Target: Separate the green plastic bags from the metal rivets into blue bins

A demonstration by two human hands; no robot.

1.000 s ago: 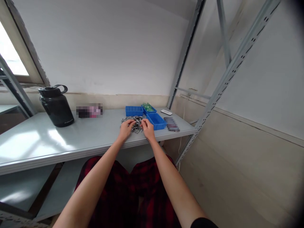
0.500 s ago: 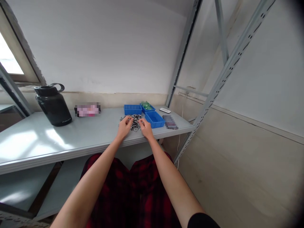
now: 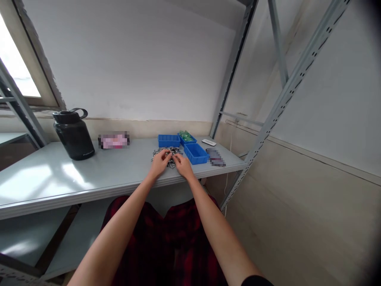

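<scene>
A pile of thin, shiny metal pieces (image 3: 171, 164), too small to tell their exact kind, lies near the front edge of the table. Over it, my left hand (image 3: 160, 163) has its thumb and fingers pinched together. My right hand (image 3: 183, 165) is also closed in a pinch, its fingertips almost meeting those of the left. Whatever sits between the fingertips is too small and too hidden to name. Just right of the pile stands a blue plastic bin (image 3: 199, 160). Behind the pile is a blue tray with dividers (image 3: 169, 143).
Green bagged material (image 3: 186, 136) fills another blue bin at the back. A white flat object (image 3: 208, 142) and a blurred dark phone-like item (image 3: 216, 157) lie to the right. Leftward are a blurred pink item (image 3: 114, 140) and a large black bottle (image 3: 74, 137). A metal upright (image 3: 269, 121) borders the table.
My hands have drawn closer together over the pile, their fingertips now nearly meeting. The whole view has shifted slightly, with the table things appearing a little lower and farther right.
</scene>
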